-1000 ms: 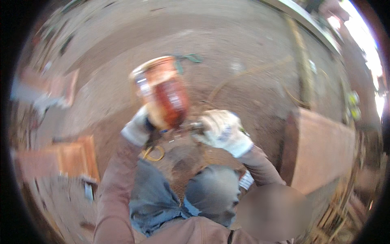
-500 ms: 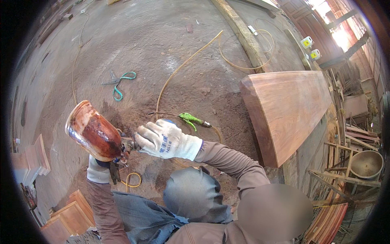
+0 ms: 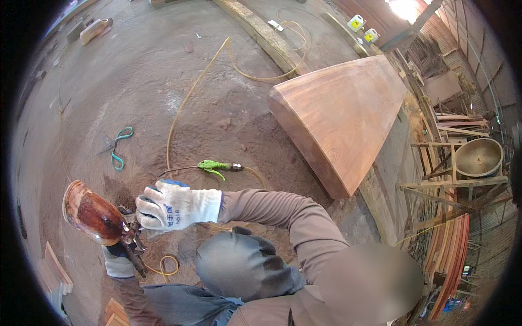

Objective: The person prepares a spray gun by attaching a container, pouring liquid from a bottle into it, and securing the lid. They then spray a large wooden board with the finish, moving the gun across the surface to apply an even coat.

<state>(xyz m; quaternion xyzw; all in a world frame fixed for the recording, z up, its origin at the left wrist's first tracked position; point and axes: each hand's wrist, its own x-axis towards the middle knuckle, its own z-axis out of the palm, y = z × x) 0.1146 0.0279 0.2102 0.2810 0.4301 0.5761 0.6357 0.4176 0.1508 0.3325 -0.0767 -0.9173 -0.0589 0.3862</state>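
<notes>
A spray gun (image 3: 132,239) with a translucent cup (image 3: 92,213), streaked reddish brown, is held tilted at the lower left. My left hand (image 3: 117,262), in a white knit glove with a dark palm, is beneath the cup at the gun's body; its fingers are mostly hidden. My right hand (image 3: 166,206), gloved the same way, has its fingers curled on the gun's metal part beside the cup. Just beyond the right hand, a green air blow gun (image 3: 213,165) with a thin nozzle lies on the ground, joined to a yellow hose (image 3: 182,106).
A thick wooden slab (image 3: 340,111) rests on timber beams (image 3: 261,41) to the right. Shears with a green handle (image 3: 120,146) lie on the ground at left. Farther right are a metal bowl (image 3: 478,158) in a wooden frame, stacked planks (image 3: 450,266) and white jugs (image 3: 356,23).
The view has shifted, so the ground, slab and blow gun appear farther left. Both hands and the spray gun sit lower and farther left in view, still together.
</notes>
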